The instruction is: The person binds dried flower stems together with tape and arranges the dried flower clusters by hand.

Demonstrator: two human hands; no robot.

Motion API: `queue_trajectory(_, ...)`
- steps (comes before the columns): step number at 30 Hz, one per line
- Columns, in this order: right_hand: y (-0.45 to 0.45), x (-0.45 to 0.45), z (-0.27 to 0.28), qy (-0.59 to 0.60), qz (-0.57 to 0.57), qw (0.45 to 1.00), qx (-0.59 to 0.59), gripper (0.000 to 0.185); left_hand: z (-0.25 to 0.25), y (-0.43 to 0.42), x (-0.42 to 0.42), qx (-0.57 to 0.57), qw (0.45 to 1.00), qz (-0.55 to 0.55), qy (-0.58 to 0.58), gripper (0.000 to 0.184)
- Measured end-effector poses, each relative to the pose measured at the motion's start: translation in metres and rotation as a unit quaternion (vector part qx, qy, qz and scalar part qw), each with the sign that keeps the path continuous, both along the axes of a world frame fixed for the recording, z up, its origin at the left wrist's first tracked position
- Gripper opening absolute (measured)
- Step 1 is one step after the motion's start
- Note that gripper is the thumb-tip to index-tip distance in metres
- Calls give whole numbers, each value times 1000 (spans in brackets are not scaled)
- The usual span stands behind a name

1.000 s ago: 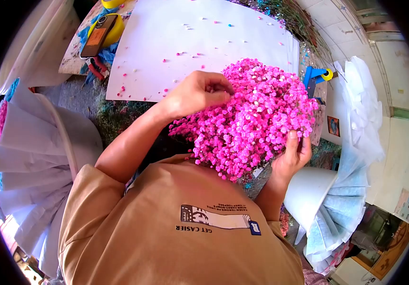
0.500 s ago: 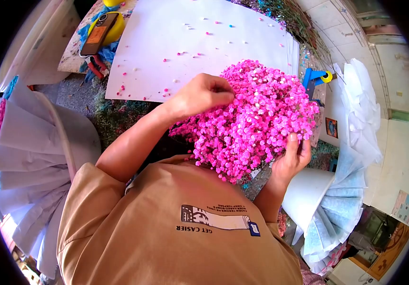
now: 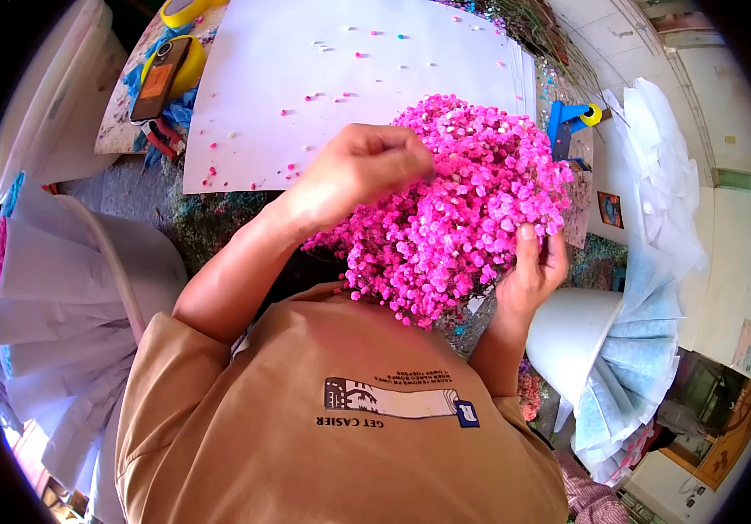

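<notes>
A large bunch of bright pink baby's breath [image 3: 454, 218], with a few paler blossoms among the pink, is held in front of my chest. My right hand [image 3: 531, 272] grips its right edge, thumb and fingers closed round blossoms and stems. At the upper left of the bunch, my left hand [image 3: 362, 175] is closed in a pinch over the flowers. Its fingertips are slightly blurred, and whatever they hold is hidden. Behind the bunch lies a large white paper sheet [image 3: 271, 79] with loose pink, white and blue blossoms scattered over it.
A phone [image 3: 157, 80] leans on a yellow tape roll [image 3: 188, 68], near red-handled pruners [image 3: 162, 140]. A blue tape dispenser [image 3: 561, 131] stands to the right. Buckets with paper-wrapped bunches flank me: a grey one [image 3: 153, 240] left, a white one [image 3: 568, 341] right.
My left hand has shifted slightly, its fingers now pinched more tightly over the blossoms. My right hand keeps its hold on the bunch. The whole view has shifted a little.
</notes>
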State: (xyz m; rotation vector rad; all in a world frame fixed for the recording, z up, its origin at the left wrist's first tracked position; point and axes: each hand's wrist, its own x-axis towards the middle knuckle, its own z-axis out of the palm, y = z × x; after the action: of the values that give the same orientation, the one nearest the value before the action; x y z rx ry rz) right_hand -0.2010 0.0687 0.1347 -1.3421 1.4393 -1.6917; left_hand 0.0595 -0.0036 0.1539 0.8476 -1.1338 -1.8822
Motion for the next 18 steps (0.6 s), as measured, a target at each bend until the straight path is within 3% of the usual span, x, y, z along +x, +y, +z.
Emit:
queue_trajectory(3, 1, 5, 4, -21, 18, 1000, 5, 16, 16, -2, -11, -163, 975, -35, -148, 16)
queue_trajectory(4, 3, 5, 5, -17, 23, 1000, 12, 17, 17, -3, -15, -164, 975, -37, -149, 16)
queue_trajectory(6, 2, 5, 6, -20, 23, 999, 9, 18, 15, -6, -21, -278, 928, -33, -245, 16)
queue_trajectory(9, 2, 5, 6, -23, 16, 1000, 4, 19, 8, -8, -22, -337, 904, -52, -257, 16)
queue_trajectory(16, 2, -6, -3, -20, 41, 999, -12, 26, -7, 1, -17, -292, 946, 4, -142, 12)
queue_trajectory(17, 2, -7, -4, -20, 43, 999, -11, 26, -3, 2, -8, -147, 989, -12, -34, 10)
queue_trajectory(18, 1, -8, -5, -12, 38, 999, -13, 26, -2, 3, -3, 4, 997, -28, 76, 7)
